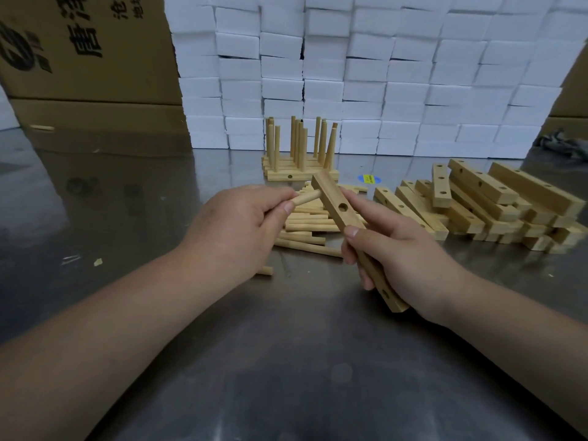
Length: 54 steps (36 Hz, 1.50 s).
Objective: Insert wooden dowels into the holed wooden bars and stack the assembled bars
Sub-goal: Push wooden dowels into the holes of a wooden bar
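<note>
My right hand (404, 253) grips a holed wooden bar (337, 205), held tilted with its far end raised over the table. One hole shows at mid-bar, another near the lower end. My left hand (241, 227) pinches a short wooden dowel (307, 197) whose tip meets the bar's upper end from the left. Loose dowels (310, 227) lie in a heap on the table just behind my hands. Farther back stands a stack of assembled bars (299, 173) with several dowels sticking straight up.
A pile of bare holed bars (486, 205) lies to the right. A wall of white foam blocks (366, 74) closes the back, with a cardboard box (86, 49) at the left. A stray dowel (265, 270) lies by my left wrist on the steel table (286, 361).
</note>
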Available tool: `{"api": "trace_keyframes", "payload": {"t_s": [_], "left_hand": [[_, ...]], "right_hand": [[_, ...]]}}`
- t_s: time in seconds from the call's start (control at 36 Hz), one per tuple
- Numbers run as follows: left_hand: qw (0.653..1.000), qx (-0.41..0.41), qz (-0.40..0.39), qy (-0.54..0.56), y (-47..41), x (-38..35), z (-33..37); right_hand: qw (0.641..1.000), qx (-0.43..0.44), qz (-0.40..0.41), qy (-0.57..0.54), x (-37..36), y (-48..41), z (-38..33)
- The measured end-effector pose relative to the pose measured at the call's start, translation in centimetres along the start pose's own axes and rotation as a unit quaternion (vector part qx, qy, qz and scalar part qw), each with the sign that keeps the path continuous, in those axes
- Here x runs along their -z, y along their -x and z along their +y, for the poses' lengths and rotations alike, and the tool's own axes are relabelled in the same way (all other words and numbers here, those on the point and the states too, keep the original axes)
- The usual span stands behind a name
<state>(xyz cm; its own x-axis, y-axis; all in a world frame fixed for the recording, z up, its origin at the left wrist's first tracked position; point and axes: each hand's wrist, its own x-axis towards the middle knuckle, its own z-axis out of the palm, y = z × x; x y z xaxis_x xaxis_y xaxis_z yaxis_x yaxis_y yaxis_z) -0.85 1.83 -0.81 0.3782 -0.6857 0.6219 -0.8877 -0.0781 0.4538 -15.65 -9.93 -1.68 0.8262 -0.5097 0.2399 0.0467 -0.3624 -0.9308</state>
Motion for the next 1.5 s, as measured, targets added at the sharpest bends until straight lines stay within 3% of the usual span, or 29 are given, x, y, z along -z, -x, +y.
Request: {"api": "trace_keyframes", "payload": {"t_s": [0.53, 0.69, 0.83, 0.89, 0.94, 1.03, 1.11, 1.31, 1.5], "left_hand": [[0.950, 0.195, -0.122, 0.214, -1.1, 0.6, -0.6], [0.978, 0.159, -0.078, 0.111, -0.9, 0.4, -0.2], [0.988, 0.150, -0.048, -0.002, -1.5, 1.5, -0.4], [0.981, 0.150, -0.096, -0.072, -1.7, 2.1, -0.3], [0.959, 0.148, -0.196, -0.141, -1.6, 2.5, -0.1], [0.883, 0.137, -0.387, -0.228, -1.6, 3.3, -0.3], [0.846, 0.125, -0.468, -0.224, -1.6, 3.9, -0.5], [0.891, 0.027, -0.389, -0.232, -1.2, 2.3, -0.9], [0.972, -0.042, -0.213, -0.084, 0.1, -0.1, 0.1]], "right_hand": [[0.999, -0.001, -0.023, 0.040, 0.1, 0.1, -0.1], [1.000, -0.017, -0.007, 0.011, -0.2, -0.2, 0.7], [0.979, -0.042, 0.138, -0.143, 0.7, -1.0, 0.8], [0.964, -0.067, 0.180, -0.185, 1.4, -1.5, 1.0], [0.948, -0.093, 0.208, -0.221, 1.8, -1.9, 1.3], [0.930, -0.119, 0.231, -0.259, 2.1, -2.2, 1.5], [0.928, -0.126, 0.232, -0.265, 2.1, -2.2, 1.5], [0.949, -0.108, 0.201, -0.216, 1.6, -1.8, 1.0], [0.966, -0.074, 0.144, -0.201, 0.8, -1.3, 0.7]]}}
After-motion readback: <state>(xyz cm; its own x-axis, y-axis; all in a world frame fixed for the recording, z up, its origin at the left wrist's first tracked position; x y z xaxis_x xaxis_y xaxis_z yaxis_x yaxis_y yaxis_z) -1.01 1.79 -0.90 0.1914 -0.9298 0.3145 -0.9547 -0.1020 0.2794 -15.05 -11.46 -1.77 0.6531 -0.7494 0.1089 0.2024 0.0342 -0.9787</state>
